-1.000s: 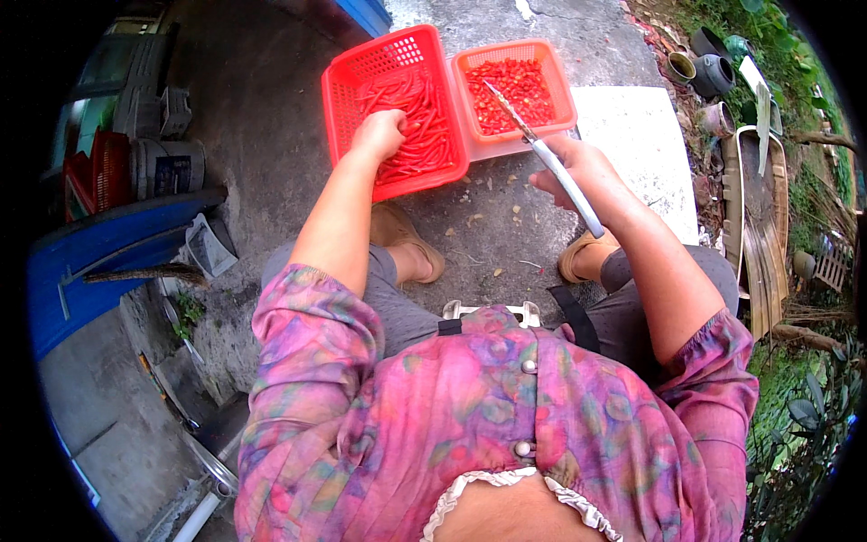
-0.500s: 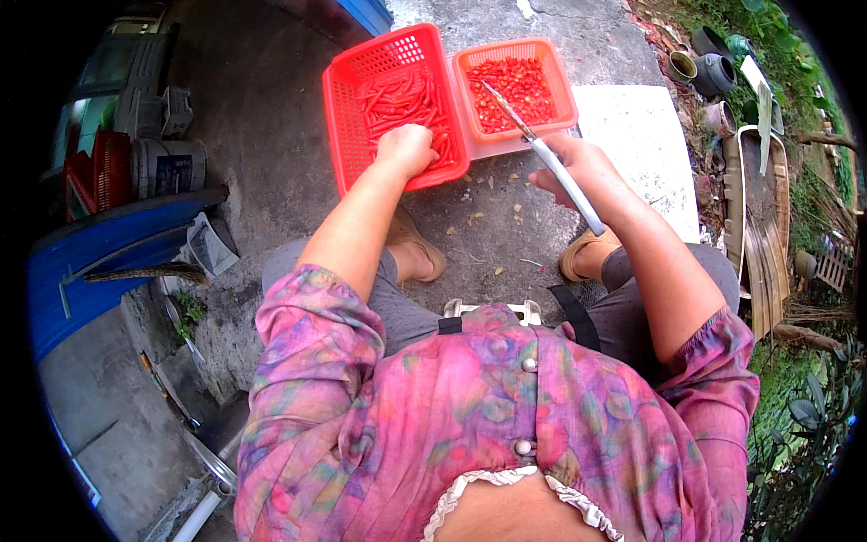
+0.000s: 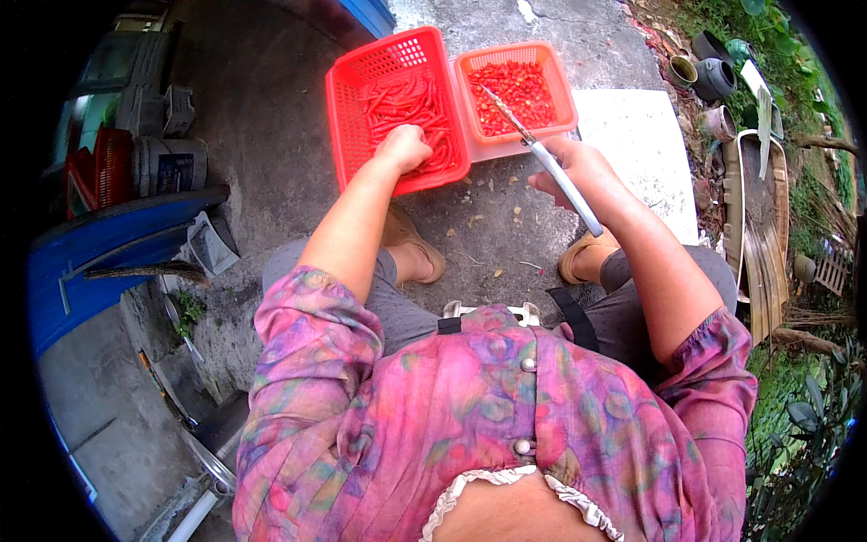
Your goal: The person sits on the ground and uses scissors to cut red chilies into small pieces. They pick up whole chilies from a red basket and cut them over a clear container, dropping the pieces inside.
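Note:
My left hand (image 3: 404, 149) reaches into a red plastic basket (image 3: 340, 126) at its near side. Its fingers curl down among long, whole red chillies (image 3: 402, 98); the fingertips and whatever they pinch are hidden. To the right, a smaller orange-red basket (image 3: 524, 136) holds chopped red chilli pieces (image 3: 517, 86). My right hand (image 3: 578, 172) grips a pair of scissors (image 3: 567, 188) with a pale grey handle. Their blades slant up and left over the near part of the chopped chillies, apparently close together. Part of the other handle is hidden by my hand.
The smaller basket stands in a clear plastic tub (image 3: 499, 153). A white board (image 3: 632, 135) lies at the right. My sandalled feet (image 3: 417, 257) rest on concrete scattered with small bits. Pots (image 3: 713, 77) and a long trough (image 3: 759, 217) stand far right; a bucket (image 3: 172, 165) is left.
Both hands stay almost where they were, the left shifting only slightly among the chillies. A small red-ended bit now shows on the ground beside my right foot.

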A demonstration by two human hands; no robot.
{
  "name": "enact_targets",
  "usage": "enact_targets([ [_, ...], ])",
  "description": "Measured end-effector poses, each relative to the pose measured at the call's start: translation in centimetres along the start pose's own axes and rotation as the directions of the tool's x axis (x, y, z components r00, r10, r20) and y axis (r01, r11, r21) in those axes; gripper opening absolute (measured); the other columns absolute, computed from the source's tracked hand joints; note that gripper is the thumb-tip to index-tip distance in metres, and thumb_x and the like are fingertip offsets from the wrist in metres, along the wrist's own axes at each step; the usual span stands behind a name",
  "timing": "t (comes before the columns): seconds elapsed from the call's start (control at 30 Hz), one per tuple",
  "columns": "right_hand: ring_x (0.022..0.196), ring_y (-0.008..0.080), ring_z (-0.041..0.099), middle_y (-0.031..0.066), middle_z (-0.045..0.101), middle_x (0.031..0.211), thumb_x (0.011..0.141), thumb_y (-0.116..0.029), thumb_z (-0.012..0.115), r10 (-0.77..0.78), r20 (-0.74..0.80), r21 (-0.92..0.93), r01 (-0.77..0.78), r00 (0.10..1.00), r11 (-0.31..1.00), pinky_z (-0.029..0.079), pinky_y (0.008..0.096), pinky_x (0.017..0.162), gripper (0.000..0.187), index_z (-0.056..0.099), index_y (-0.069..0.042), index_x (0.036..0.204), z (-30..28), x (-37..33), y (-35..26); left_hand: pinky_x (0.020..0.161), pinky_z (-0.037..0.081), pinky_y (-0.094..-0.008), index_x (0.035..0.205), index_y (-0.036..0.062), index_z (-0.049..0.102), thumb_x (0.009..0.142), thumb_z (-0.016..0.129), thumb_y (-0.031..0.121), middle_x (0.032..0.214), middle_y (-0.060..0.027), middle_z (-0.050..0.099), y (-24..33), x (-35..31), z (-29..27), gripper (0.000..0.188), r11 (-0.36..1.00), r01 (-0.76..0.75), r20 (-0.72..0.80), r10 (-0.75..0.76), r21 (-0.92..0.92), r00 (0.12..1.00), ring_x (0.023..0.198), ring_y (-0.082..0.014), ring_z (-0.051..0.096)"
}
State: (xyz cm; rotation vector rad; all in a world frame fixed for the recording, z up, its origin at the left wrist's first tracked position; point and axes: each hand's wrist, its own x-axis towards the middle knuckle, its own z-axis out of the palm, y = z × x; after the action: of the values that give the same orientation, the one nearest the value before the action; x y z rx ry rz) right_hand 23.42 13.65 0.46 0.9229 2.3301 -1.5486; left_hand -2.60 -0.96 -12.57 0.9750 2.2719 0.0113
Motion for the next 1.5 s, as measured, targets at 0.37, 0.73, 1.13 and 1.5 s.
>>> enact_targets([
  [0.37,0.087,0.0319,0.063,0.0195,0.065,0.089,0.075,-0.027,0.071,-0.002,0.046,0.008,0.001,0.999,1.000,0.047,0.0394,0.076,0.038,0.061,0.000,0.101,0.3,0.0,-0.1,0.044,0.038,-0.0180,0.085,0.0073,0.059,0.085,0.060,0.010,0.069,-0.0010,0.063,3.9,-5.8,-6.3,0.003,0.517,0.076,0.126,0.063,-0.853,0.990,0.052,-0.0035,0.050],
  [0.73,0.068,0.0090,0.051,0.0005,0.054,0.078,0.082,-0.020,0.067,-0.110,0.123,0.263,0.074,0.986,0.962,0.043,0.0253,0.058,0.044,0.051,-0.003,0.120,-0.1,-1.4,-2.3,0.048,0.041,-0.0174,0.096,0.0039,0.060,0.088,0.058,0.010,0.072,-0.0017,0.062,7.8,-11.6,-8.5,0.010,0.360,0.044,0.140,0.246,-0.932,0.959,0.055,-0.0046,0.052],
  [1.13,0.045,0.0053,0.045,-0.0039,0.050,0.060,0.079,-0.008,0.066,0.022,0.080,0.247,-0.041,0.997,0.968,0.036,0.0214,0.039,0.036,0.055,-0.006,0.113,-0.7,-0.4,-1.6,0.045,0.033,-0.0173,0.091,0.0056,0.059,0.089,0.055,0.011,0.064,0.0030,0.054,7.9,-7.6,-7.5,0.007,0.390,-0.008,0.150,0.374,-0.921,0.915,0.049,-0.0036,0.044],
  [1.5,0.071,0.0178,0.059,0.0100,0.059,0.080,0.073,-0.009,0.065,-0.225,-0.105,0.156,0.239,0.969,0.958,0.047,0.0321,0.063,0.048,0.051,-0.003,0.118,1.2,0.6,1.2,0.050,0.036,-0.0171,0.088,0.0037,0.061,0.089,0.054,0.009,0.066,0.0030,0.054,8.8,-7.4,-6.9,0.009,0.441,-0.263,-0.110,0.342,-0.858,0.933,0.056,-0.0035,0.047],
])
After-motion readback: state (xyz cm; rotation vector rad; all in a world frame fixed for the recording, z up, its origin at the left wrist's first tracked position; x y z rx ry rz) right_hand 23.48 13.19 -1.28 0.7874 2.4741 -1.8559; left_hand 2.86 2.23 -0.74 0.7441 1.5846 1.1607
